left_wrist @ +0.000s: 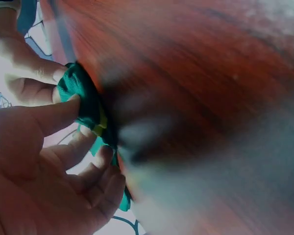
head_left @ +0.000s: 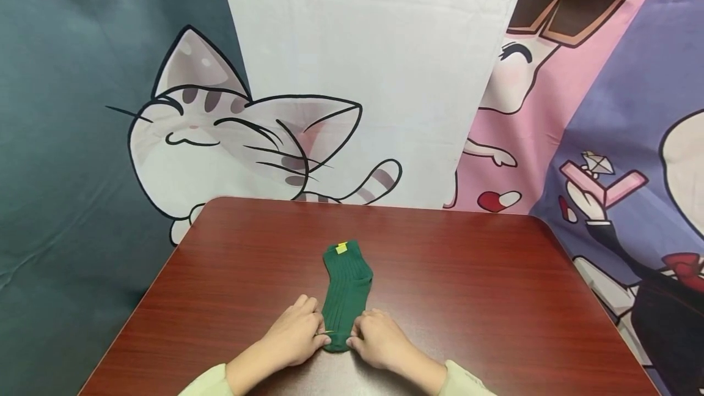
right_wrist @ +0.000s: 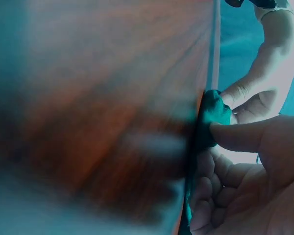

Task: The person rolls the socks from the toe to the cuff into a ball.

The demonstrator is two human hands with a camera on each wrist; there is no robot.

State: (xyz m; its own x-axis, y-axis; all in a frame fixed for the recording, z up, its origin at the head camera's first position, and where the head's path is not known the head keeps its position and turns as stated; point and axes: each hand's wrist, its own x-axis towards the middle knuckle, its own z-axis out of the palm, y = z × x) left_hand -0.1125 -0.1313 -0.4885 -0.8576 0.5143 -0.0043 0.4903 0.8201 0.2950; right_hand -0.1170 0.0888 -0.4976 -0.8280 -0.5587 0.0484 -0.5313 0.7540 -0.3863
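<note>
A dark green ribbed sock (head_left: 346, 289) lies lengthwise on the table, a small yellow label (head_left: 341, 248) on its far end. At its near end, my left hand (head_left: 294, 330) pinches the left edge between thumb and fingers. Opposite, my right hand (head_left: 379, 338) pinches the right edge the same way. The left wrist view shows the sock (left_wrist: 83, 93) gripped by both thumbs, with a yellow strip (left_wrist: 102, 122) along it. From the right wrist, the green fabric (right_wrist: 214, 115) bunches slightly between the two hands.
The reddish-brown wooden table (head_left: 467, 274) has rounded far corners. Behind it hangs a printed cloth backdrop (head_left: 374, 47) with a cartoon cat (head_left: 231, 170) and other cartoon figures. Light green sleeves (head_left: 211, 382) cover the forearms.
</note>
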